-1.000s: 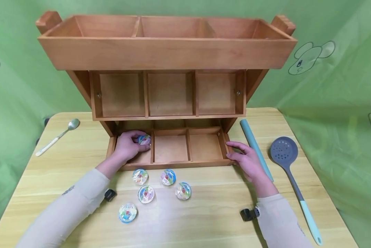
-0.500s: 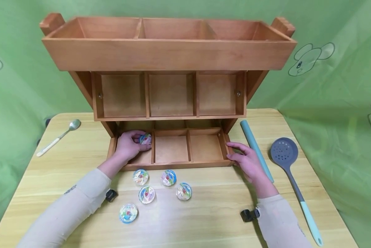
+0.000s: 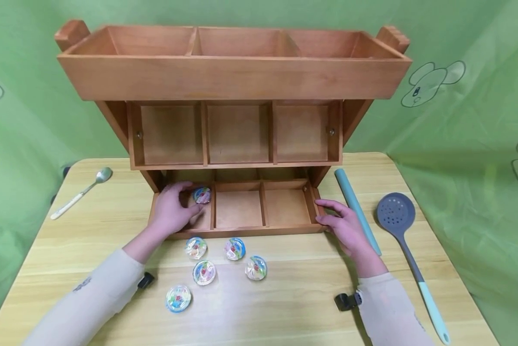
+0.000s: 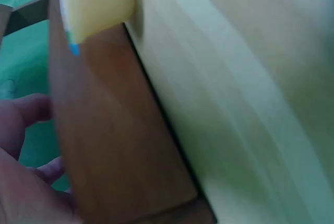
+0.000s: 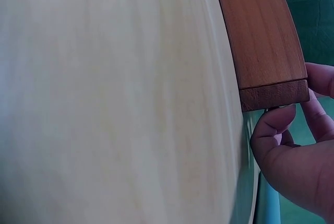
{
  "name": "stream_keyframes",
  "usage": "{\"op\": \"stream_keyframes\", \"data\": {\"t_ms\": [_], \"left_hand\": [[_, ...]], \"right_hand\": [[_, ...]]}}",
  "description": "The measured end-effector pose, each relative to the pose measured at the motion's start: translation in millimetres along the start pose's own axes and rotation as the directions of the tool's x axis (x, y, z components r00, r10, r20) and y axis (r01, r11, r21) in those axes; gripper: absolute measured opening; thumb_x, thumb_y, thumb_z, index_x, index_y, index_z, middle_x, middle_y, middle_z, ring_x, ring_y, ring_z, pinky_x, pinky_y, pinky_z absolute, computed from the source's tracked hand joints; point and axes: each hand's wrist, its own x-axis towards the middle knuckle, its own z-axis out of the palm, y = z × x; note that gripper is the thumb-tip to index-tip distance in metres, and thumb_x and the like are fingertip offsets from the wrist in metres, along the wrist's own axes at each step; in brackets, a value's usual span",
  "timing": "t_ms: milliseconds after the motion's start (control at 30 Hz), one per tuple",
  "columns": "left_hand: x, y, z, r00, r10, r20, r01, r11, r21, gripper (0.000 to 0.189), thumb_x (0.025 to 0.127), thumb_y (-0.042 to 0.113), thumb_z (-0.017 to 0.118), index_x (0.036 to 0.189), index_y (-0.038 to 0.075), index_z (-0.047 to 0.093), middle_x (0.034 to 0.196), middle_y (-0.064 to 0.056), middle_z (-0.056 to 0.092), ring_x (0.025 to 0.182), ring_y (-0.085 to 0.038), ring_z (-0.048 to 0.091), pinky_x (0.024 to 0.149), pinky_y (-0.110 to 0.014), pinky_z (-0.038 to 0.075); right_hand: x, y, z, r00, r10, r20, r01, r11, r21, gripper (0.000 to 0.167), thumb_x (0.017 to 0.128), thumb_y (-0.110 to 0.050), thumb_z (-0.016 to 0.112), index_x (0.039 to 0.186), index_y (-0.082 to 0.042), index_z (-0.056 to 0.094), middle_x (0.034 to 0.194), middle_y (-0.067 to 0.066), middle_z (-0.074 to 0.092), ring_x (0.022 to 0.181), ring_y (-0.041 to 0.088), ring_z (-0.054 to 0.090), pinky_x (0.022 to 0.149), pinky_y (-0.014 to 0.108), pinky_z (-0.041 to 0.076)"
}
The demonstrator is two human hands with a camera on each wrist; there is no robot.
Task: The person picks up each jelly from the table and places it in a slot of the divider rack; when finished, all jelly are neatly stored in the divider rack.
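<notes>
A three-tier wooden storage box [image 3: 234, 79] has its trays fanned out. In the left compartment of its bottom tray [image 3: 250, 232] lies a small round jelly cup [image 3: 201, 195] with a colourful film lid. My left hand [image 3: 172, 210] is over that compartment, thumb and fingers spread just left of the cup, with a gap between. At the tray's right end my right hand [image 3: 343, 223] grips the side wall; in the right wrist view the thumb presses its outer face and a finger reaches the rim. Several more jelly cups [image 3: 204, 273] rest on the table in front.
A spoon [image 3: 83, 193] lies at the left on the wooden table [image 3: 284, 307]. On the right are a blue-green stick [image 3: 357, 211] and a grey skimmer [image 3: 396, 212] with a light handle. Green cloth [image 3: 458, 125] hangs behind and at the sides.
My left hand has let go of the jelly cup and drawn back a little to the left. The cup stays in the left compartment, and my right hand keeps its place.
</notes>
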Motion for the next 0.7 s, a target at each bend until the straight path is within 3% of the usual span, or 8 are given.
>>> {"op": "stream_keyframes", "data": {"t_ms": [167,367,567,700], "left_hand": [[-22.8,6.4,-13.5,0.997,0.073,-0.023,-0.073,0.997,-0.008,0.082,0.075,0.021,0.087,0.144,0.000,0.046,0.141,-0.027,0.044,0.128,-0.045,0.042,0.106,-0.061,0.034],[-49.2,10.6,-21.9,0.990,0.134,-0.047,-0.137,0.988,-0.065,0.108,0.067,0.023,0.093,0.155,0.011,0.032,0.153,-0.020,0.033,0.137,-0.041,0.034,0.107,-0.064,0.031],[-76.7,14.4,-25.6,0.989,0.133,-0.060,-0.141,0.980,-0.144,0.116,0.065,0.018,0.095,0.158,0.022,0.026,0.150,-0.016,0.033,0.126,-0.037,0.042,0.098,-0.061,0.042],[-99.3,16.5,-27.4,0.991,0.114,-0.070,-0.125,0.977,-0.176,0.114,0.063,0.015,0.096,0.156,0.019,0.030,0.141,-0.015,0.040,0.117,-0.033,0.047,0.093,-0.057,0.045]], "right_hand": [[-1.0,-1.6,-1.2,1.000,0.001,-0.005,-0.001,1.000,-0.004,0.047,0.091,0.001,0.068,0.136,0.005,0.054,0.137,0.016,0.049,0.080,0.011,0.060,0.065,0.022,0.050],[-1.7,-2.4,-1.5,1.000,-0.001,-0.009,0.001,1.000,-0.019,0.047,0.091,0.001,0.067,0.136,0.005,0.055,0.138,0.017,0.049,0.078,0.010,0.059,0.064,0.022,0.050],[-1.2,-0.6,-0.5,1.000,0.000,-0.012,-0.001,1.000,-0.024,0.046,0.092,0.000,0.067,0.136,0.005,0.055,0.138,0.017,0.050,0.080,0.010,0.059,0.065,0.022,0.050],[-0.5,0.3,0.1,1.000,-0.009,-0.014,0.009,1.000,-0.023,0.046,0.091,0.001,0.067,0.136,0.006,0.055,0.140,0.017,0.049,0.078,0.009,0.059,0.064,0.021,0.050]]}}
